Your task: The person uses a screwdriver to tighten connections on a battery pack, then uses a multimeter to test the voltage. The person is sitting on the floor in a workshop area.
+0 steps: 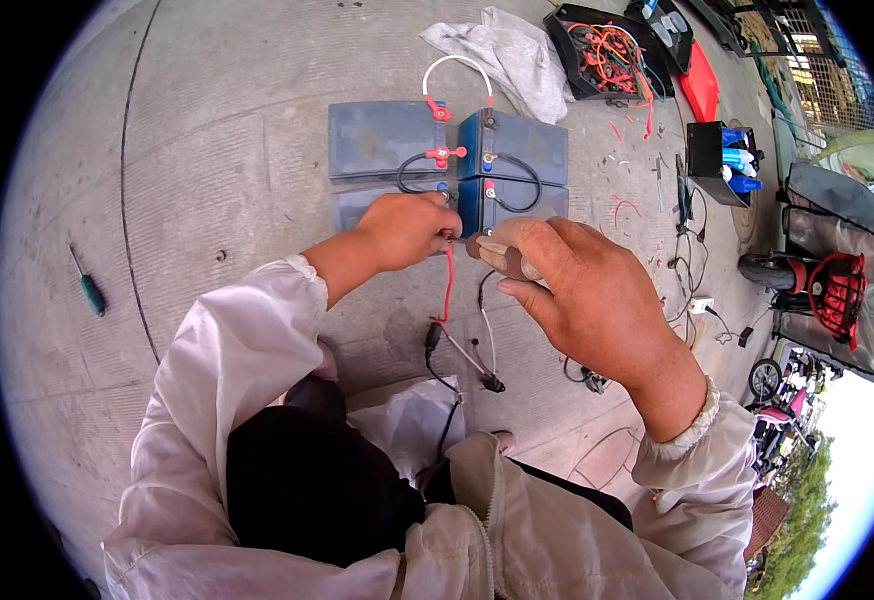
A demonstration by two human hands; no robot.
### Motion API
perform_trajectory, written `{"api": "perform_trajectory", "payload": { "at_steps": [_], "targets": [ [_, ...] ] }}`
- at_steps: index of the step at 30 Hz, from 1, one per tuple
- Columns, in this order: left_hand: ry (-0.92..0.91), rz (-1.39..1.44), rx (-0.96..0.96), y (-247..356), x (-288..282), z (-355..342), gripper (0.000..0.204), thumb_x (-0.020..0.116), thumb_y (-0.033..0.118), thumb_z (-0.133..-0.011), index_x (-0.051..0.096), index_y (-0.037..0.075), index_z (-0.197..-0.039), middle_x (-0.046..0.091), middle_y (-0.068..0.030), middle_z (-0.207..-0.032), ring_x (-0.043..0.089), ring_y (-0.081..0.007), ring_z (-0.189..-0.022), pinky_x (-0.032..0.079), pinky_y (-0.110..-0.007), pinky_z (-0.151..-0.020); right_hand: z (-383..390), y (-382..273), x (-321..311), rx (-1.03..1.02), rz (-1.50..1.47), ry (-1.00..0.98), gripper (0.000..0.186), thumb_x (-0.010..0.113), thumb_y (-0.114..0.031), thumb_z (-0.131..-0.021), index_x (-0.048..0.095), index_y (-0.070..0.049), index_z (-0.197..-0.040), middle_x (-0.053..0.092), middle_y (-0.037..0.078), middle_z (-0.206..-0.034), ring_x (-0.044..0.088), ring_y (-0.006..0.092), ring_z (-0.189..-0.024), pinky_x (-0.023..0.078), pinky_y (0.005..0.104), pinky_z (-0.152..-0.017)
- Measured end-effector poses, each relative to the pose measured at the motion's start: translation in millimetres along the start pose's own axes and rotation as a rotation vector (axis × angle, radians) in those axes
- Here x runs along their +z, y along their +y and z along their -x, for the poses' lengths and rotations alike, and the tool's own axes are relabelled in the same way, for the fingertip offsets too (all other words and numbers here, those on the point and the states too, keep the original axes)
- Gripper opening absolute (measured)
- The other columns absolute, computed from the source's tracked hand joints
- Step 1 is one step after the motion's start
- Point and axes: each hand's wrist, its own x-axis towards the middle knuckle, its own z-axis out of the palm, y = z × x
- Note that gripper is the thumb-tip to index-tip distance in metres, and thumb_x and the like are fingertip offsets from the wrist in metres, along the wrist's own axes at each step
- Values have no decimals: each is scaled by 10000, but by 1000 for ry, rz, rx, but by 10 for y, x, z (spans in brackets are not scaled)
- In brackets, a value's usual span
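Four-sided grey batteries stand in a block, among them an upper left battery (382, 140) and an upper right battery (532, 148). My left hand (402, 230) is closed over the lower left battery's terminal corner, its fingertips pinching the end of a red wire (448, 285). Wrapped round the brown and beige handle of a screwdriver (500, 256) is my right hand (597, 290). The screwdriver points left at my left fingertips; its tip's contact is hidden. A white jumper cable (457, 58) arches between the upper batteries. A black jumper cable (537, 180) loops on the right pair.
A green-handled screwdriver (90, 292) lies on the concrete at left. At the top right are a black case of wire scraps (612, 60), a white sack (507, 60) and a red lid (699, 85). A black box (705, 150) holds blue tubes. Cords trail near a white socket (700, 305).
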Motion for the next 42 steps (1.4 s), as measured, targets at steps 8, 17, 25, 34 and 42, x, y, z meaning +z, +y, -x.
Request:
{"api": "perform_trajectory", "payload": {
  "at_steps": [8,17,25,34,42],
  "targets": [
    [7,19,-10,11,-1,11,137,718,255,-879,711,182,-995,628,-39,-995,671,-269,-947,542,-435,-766,3,-32,3,168,-33,31,423,753,-384,-892,521,-35,-952,654,111,-671,679,318,-598,529,417,-518],
    [-7,43,-9,-17,20,5,137,722,251,-876,711,183,-995,634,-33,-1001,672,-268,-950,545,-438,-758,-18,-151,-26,340,82,-150,408,752,-382,-901,520,-47,-918,674,112,-696,688,314,-609,535,415,-522],
    [-3,19,-22,20,30,4,138,727,251,-869,708,182,-988,636,-35,-1000,680,-277,-932,547,-436,-748,63,-111,100,402,16,-56,371,747,-338,-903,530,-43,-963,689,120,-763,699,322,-692,551,418,-586],
    [6,7,-2,-6,15,-1,131,715,241,-877,701,162,-980,635,-56,-1002,681,-291,-921,547,-447,-749,47,-56,91,251,33,-123,420,784,-319,-867,525,-46,-1052,667,135,-841,685,328,-757,544,426,-615],
    [39,-20,12,-17,44,28,171,725,249,-868,688,159,-1009,634,-61,-992,679,-304,-904,541,-458,-740,-19,-74,32,61,-95,-3,393,763,-320,-891,502,-68,-1044,674,108,-835,669,348,-789,530,456,-637]
  ]
}}
